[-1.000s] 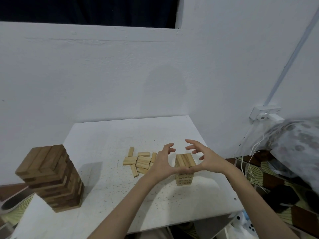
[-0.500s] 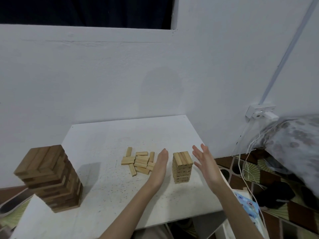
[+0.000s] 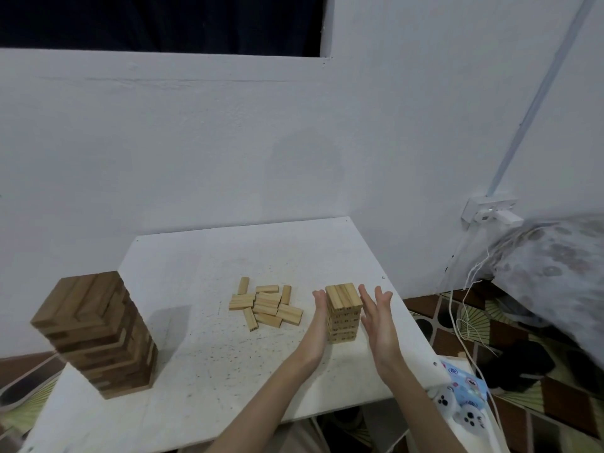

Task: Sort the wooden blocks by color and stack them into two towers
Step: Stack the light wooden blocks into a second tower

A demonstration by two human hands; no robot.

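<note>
I am squaring up the light tower (image 3: 343, 313) near the table's right edge, and I judge the way to do it well is to bring both palms in flat and level against opposite faces, press evenly from base to top, and let go straight outward so nothing drags a layer askew. My left hand (image 3: 317, 325) lies with straight fingers along the tower's left face, touching it or just beside it (I cannot tell which from here), gripping nothing. My right hand (image 3: 376, 317) is released too, fingers straight and slightly spread, standing just beside the right face with a sliver of table showing between. I would push gently, since a lopsided shove could slide the upper layers or tip the whole stack toward the table edge. The tower itself is pale wood, several layers of three blocks side by side, each layer turned crosswise to the one below, its sides fairly flush and its top level; faint dark marks show on the block ends. To its left, a little apart, the loose blocks (image 3: 266, 304) of the same pale colour lie in a scattered heap, flat and at odd angles, so this tower looks unfinished to me. Well apart, near the white table's (image 3: 202, 380) left front corner, the dark tower (image 3: 98, 335) stands taller and looks complete
</note>
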